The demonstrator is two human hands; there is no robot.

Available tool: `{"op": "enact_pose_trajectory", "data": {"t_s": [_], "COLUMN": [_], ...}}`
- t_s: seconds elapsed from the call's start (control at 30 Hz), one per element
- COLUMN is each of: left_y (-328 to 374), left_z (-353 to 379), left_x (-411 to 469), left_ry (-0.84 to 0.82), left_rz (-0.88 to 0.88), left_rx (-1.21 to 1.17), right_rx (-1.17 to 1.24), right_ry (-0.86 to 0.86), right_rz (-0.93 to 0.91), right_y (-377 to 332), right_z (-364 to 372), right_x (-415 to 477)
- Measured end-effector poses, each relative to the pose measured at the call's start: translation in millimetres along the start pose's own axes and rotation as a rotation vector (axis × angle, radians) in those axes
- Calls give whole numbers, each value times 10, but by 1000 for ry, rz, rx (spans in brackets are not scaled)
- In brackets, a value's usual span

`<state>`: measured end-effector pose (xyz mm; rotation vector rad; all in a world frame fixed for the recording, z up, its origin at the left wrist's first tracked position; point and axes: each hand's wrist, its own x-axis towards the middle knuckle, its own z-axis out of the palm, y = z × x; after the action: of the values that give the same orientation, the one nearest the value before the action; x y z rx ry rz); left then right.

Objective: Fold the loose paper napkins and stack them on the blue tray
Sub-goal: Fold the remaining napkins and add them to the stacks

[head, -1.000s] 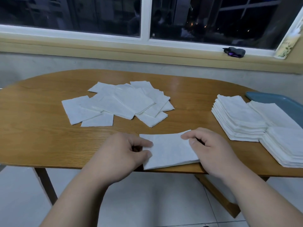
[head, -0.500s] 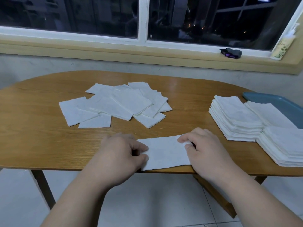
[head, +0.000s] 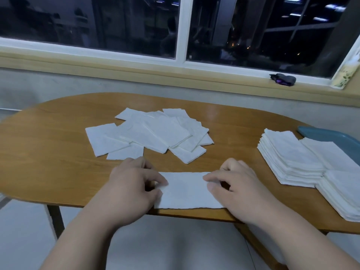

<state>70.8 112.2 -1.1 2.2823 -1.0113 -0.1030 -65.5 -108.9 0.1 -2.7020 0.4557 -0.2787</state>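
A white paper napkin, folded into a long strip, lies at the table's near edge. My left hand pinches its left end between thumb and curled fingers. My right hand pinches its right end the same way. Several loose unfolded napkins lie scattered in an overlapping pile beyond my hands. Stacks of folded napkins stand at the right. They cover most of the blue tray, of which only the far corner shows.
The oval wooden table stands under a dark window. A small dark object lies on the window sill at the right. Tiled floor shows below the table's near edge.
The napkin's far half has been folded down toward me, turning the wider sheet into a narrow strip. Both hands have stayed at its ends.
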Motion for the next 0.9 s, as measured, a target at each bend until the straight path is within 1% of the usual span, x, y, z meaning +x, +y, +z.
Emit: {"op": "enact_pose_trajectory", "data": {"t_s": [0.13,0.2,0.3,0.4,0.53,0.73,0.9], "left_y": [-15,-17,-43,-74,-92,-110,-120], "left_z": [14,34,51,64,76,91,113], "left_x": [-8,-2,12,26,47,75,84], "left_ry": [-9,-49,-63,-61,-51,-59,-58], "left_rz": [118,133,119,108,111,102,105], "left_rx": [-10,-2,-25,-60,-61,-72,-72], "right_rx": [188,198,149,107,92,72,-11], "right_ry": [164,196,212,182,159,162,178], "right_rz": [22,49,101,89,35,4,-12], "right_y": [-92,-95,-49,-3,26,45,-11], "right_z": [-4,13,47,112,222,262,308], "right_x": [354,585,929,1128,1135,1175,1208]}}
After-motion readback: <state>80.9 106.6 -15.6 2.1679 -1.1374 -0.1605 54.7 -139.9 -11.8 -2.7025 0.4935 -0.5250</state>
